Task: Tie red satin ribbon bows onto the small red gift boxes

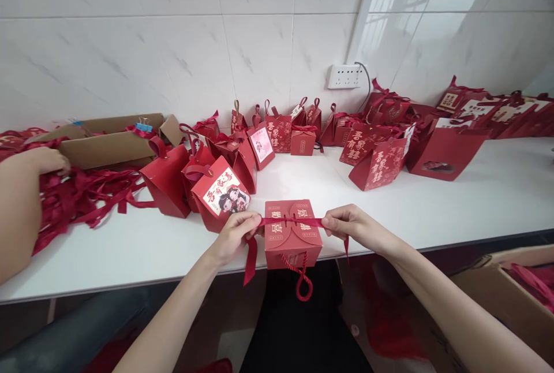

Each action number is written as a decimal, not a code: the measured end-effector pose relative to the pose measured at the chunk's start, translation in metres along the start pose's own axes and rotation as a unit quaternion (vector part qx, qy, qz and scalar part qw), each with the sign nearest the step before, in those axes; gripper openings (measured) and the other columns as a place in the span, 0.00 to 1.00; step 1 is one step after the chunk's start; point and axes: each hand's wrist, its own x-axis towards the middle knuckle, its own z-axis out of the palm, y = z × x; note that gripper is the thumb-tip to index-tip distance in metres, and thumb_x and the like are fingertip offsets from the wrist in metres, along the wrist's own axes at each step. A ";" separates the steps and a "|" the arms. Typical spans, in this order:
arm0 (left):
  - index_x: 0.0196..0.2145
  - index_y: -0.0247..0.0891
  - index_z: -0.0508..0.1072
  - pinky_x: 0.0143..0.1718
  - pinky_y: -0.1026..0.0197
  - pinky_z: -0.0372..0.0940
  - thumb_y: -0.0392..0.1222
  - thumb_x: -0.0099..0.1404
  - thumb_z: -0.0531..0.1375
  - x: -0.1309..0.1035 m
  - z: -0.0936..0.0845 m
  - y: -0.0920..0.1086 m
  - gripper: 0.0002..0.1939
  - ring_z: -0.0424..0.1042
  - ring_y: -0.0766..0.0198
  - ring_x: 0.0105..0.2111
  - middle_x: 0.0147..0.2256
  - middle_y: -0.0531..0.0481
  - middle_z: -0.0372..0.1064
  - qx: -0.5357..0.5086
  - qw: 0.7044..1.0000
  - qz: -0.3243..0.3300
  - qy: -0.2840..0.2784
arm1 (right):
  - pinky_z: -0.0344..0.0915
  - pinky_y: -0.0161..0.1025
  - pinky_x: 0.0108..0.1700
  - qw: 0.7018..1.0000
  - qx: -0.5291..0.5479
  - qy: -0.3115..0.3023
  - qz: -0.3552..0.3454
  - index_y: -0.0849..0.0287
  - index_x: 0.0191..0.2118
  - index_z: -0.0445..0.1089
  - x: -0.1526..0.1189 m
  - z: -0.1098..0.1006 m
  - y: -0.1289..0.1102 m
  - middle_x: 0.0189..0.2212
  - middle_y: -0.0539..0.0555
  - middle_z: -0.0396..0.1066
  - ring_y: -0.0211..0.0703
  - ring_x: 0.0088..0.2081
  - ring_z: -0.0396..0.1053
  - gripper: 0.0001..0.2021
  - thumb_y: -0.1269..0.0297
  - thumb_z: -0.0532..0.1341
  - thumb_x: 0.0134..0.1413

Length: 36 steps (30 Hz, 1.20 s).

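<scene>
A small red gift box (pixel 292 246) with gold lettering and curved top flaps stands at the white table's front edge. Across its top runs a dark red ribbon (pixel 277 220), crossed or knotted at the middle. My left hand (pixel 237 234) pinches the ribbon just left of the box, and its loose end hangs below. On the right side my right hand (pixel 351 226) pinches the other part, with a short tail hanging down. The ribbon is stretched taut between both hands. A twisted red cord loop (pixel 304 287) dangles from the box's front.
Red gift boxes (pixel 168 179) crowd the left and back of the table (pixel 450 205); more red bags (pixel 448 148) stand right. Another person's arm (pixel 19 205) reaches over piled ribbons (pixel 93 194) beside a cardboard box (pixel 112 145). An open carton (pixel 489 286) sits lower right.
</scene>
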 end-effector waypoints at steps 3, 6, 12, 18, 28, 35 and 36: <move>0.14 0.38 0.51 0.24 0.63 0.48 0.51 0.56 0.56 -0.001 0.000 -0.006 0.22 0.50 0.70 0.21 0.18 0.56 0.46 -0.006 1.000 0.008 -0.006 | 0.42 0.35 0.24 1.000 -0.009 -0.002 0.005 0.61 0.20 0.65 0.001 -0.003 0.000 0.14 0.44 0.48 0.32 0.19 0.45 0.23 0.44 0.57 0.51; 0.14 0.38 0.51 0.23 0.63 0.48 0.50 0.57 0.56 0.000 -0.003 -0.008 0.23 0.49 0.71 0.20 0.17 0.57 0.45 -0.002 1.000 0.010 -0.013 | 0.43 0.35 0.24 0.999 -0.030 -0.007 0.015 0.62 0.21 0.68 0.000 -0.006 -0.005 0.14 0.44 0.50 0.32 0.20 0.46 0.24 0.43 0.58 0.49; 0.20 0.36 0.64 0.28 0.64 0.56 0.47 0.60 0.55 -0.003 -0.007 0.011 0.15 0.61 0.69 0.24 0.21 0.54 0.60 0.060 0.997 0.013 -0.046 | 0.60 0.38 0.34 0.997 -0.010 0.038 -0.064 0.61 0.25 0.73 -0.007 -0.006 -0.031 0.31 0.54 0.68 0.41 0.32 0.64 0.19 0.48 0.59 0.51; 0.25 0.37 0.62 0.19 0.67 0.50 0.48 0.60 0.54 -0.004 0.001 0.045 0.13 0.55 0.73 0.18 0.19 0.57 0.56 0.102 0.993 -0.040 -0.037 | 0.64 0.40 0.43 0.991 0.050 0.027 -0.122 0.58 0.33 0.77 0.009 0.017 -0.053 0.41 0.54 0.73 0.47 0.43 0.69 0.13 0.54 0.60 0.53; 0.33 0.42 0.70 0.30 0.64 0.58 0.49 0.59 0.56 -0.016 0.002 0.086 0.09 0.65 0.66 0.28 0.30 0.54 0.68 0.435 0.898 0.025 -0.054 | 0.63 0.38 0.37 0.970 -0.041 0.156 -0.181 0.60 0.33 0.74 0.033 0.046 -0.039 0.30 0.53 0.71 0.41 0.33 0.68 0.12 0.63 0.55 0.56; 0.33 0.42 0.69 0.26 0.64 0.56 0.45 0.59 0.54 -0.020 0.017 0.109 0.07 0.65 0.65 0.25 0.28 0.55 0.68 0.541 0.837 0.060 -0.056 | 0.65 0.39 0.39 0.967 0.039 0.200 -0.153 0.57 0.36 0.63 0.036 0.054 -0.034 0.29 0.50 0.73 0.40 0.33 0.71 0.06 0.65 0.58 0.51; 0.35 0.42 0.69 0.26 0.63 0.56 0.43 0.59 0.53 -0.020 0.018 0.112 0.08 0.66 0.65 0.26 0.29 0.55 0.69 0.561 0.823 0.070 -0.055 | 0.65 0.39 0.38 0.966 0.059 0.206 -0.145 0.56 0.37 0.61 0.037 0.054 -0.034 0.27 0.49 0.73 0.40 0.31 0.71 0.09 0.65 0.59 0.49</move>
